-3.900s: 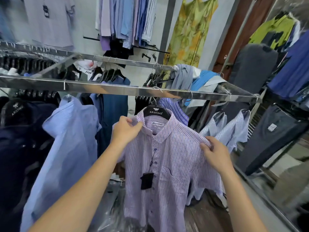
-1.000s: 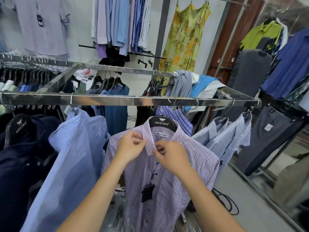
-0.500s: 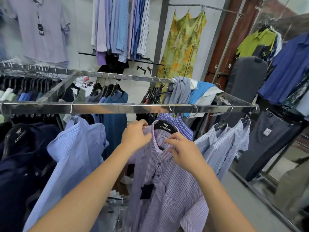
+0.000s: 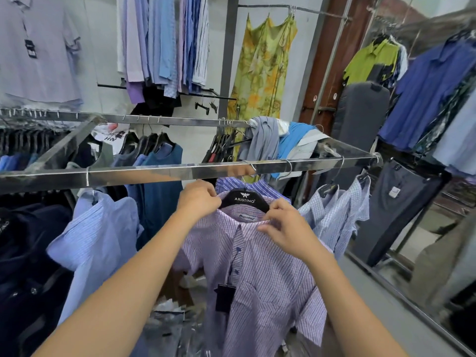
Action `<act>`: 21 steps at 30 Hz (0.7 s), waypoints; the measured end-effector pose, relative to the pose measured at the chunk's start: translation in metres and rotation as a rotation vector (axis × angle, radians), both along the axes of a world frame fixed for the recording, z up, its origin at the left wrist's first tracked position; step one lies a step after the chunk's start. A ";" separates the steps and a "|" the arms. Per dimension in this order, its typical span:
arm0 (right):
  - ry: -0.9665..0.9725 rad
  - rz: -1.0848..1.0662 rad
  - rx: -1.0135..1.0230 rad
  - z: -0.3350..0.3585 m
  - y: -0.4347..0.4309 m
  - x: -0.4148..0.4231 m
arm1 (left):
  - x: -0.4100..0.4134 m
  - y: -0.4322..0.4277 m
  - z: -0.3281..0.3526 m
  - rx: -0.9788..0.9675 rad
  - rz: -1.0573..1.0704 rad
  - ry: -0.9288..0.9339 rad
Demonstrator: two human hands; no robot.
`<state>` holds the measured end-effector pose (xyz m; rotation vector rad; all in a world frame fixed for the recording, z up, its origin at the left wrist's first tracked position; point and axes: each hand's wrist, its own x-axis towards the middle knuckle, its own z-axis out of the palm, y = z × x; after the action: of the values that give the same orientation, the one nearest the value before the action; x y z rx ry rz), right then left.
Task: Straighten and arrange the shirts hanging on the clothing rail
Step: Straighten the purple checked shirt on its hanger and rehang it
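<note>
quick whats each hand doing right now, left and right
Left hand: closed on the purple striped shirt at its collar, beside the black hanger.
Right hand: closed, pinching the collar's other side.

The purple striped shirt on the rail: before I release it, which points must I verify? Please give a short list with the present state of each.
1. Hanging secure: ok; the wire hook of the black hanger lies over the rail.
2. Neckline flat: not ok; the collar is rumpled where the right grip pinches it.
3. Shoulders seated: cannot tell; the left grip and the right grip cover both.
4. Front closed: ok; the placket of the purple striped shirt is shut where visible.
5. Label free: ok; the price tag hangs on the front.
6. Space on the left: ok; the light blue shirt hangs apart.
</note>
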<state>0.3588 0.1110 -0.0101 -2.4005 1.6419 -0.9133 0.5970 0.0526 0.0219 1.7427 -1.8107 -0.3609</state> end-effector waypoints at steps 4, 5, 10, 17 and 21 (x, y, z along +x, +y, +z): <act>-0.171 0.002 -0.018 -0.005 -0.006 -0.006 | 0.004 -0.001 -0.003 -0.002 -0.251 0.073; -0.193 -0.016 -0.021 -0.007 -0.005 -0.005 | 0.004 -0.001 -0.006 0.017 -0.307 0.130; -0.330 -0.122 -0.226 -0.009 -0.004 0.007 | 0.006 -0.001 -0.017 -0.034 -0.347 0.241; -0.207 -0.343 -0.058 0.011 -0.021 0.013 | 0.001 -0.002 -0.018 -0.153 -0.192 0.286; -0.336 -0.399 -0.040 0.020 -0.025 0.015 | -0.010 0.000 -0.019 -0.187 -0.108 0.320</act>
<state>0.3740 0.0859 0.0102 -1.8316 2.0014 -1.3312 0.5873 0.0528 0.0031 1.3759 -1.6517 -0.4696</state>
